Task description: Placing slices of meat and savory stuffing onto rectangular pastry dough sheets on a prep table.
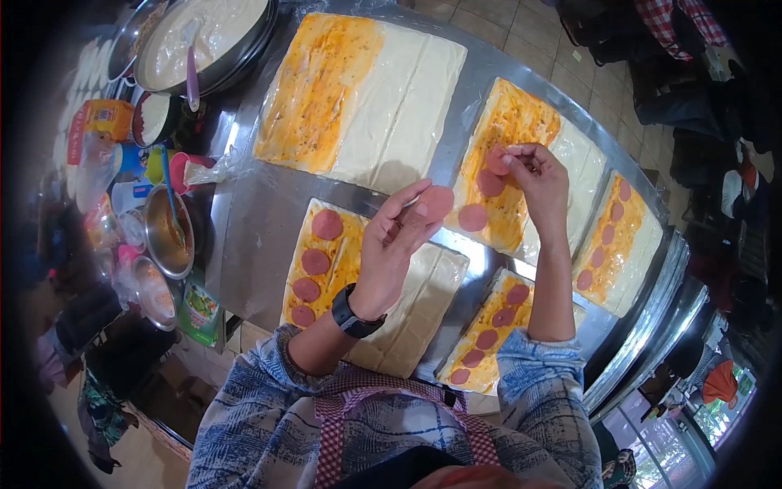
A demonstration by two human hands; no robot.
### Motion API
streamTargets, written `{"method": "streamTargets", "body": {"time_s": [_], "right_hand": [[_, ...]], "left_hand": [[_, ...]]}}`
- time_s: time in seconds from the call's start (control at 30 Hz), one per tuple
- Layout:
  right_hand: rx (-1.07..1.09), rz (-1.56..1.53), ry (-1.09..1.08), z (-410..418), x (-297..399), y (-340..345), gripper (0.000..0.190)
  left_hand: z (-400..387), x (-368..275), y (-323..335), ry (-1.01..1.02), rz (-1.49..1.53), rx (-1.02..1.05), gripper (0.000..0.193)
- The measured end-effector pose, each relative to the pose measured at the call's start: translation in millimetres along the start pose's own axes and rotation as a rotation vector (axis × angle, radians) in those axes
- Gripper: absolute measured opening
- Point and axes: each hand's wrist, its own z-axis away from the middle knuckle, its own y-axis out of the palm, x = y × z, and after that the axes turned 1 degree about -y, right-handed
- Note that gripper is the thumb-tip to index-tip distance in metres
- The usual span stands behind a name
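Observation:
My left hand (394,244) holds a small stack of round pink sausage slices (436,204) between thumb and fingers, above the gap between the dough sheets. My right hand (539,174) pinches one sausage slice (498,159) over a dough sheet (574,162) half spread with orange sauce (519,122). On that sauce lie two slices, the lower one (473,217) apart from the upper one (490,183). The near left dough sheet (421,305) bears a row of slices, partly hidden by my left arm. Rows of slices also lie on the near right sheet (467,333) and the far right sheet (632,238).
A larger sauced dough sheet (403,91) lies at the back of the metal table (250,238). Along the left stand a big bowl of pale cream (214,30) with a purple-handled spatula (192,79), a steel bowl of sauce (168,232) and cups. Stacked metal trays (647,312) are at right.

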Motion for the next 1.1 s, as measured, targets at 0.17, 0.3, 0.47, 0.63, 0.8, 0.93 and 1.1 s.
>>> {"method": "streamTargets", "body": {"time_s": [0.17, 0.3, 0.47, 0.63, 0.8, 0.93, 1.1], "right_hand": [[-0.121, 0.575, -0.156, -15, -8, 0, 0.014], [-0.229, 0.714, -0.418, -4, 1, 8, 0.014], [0.115, 0.310, -0.281, 42, 25, 30, 0.024], [0.114, 0.326, -0.273, 71, 32, 39, 0.028], [-0.091, 0.517, -0.534, 78, 23, 47, 0.023], [-0.090, 0.383, -0.378, 79, 25, 50, 0.017], [0.065, -0.143, -0.095, 64, 14, 32, 0.010]], "left_hand": [[2, 0, 0, -0.042, 0.020, 0.041, 0.037], [2, -2, 4, -0.058, 0.024, 0.055, 0.037], [4, -4, 5, -0.070, 0.033, 0.074, 0.038], [2, -2, 12, -0.064, 0.051, 0.077, 0.038], [2, 1, 12, -0.077, 0.031, 0.063, 0.038], [1, -1, 14, -0.087, 0.022, 0.045, 0.038], [-1, -1, 11, -0.061, 0.033, 0.038, 0.038]]}}
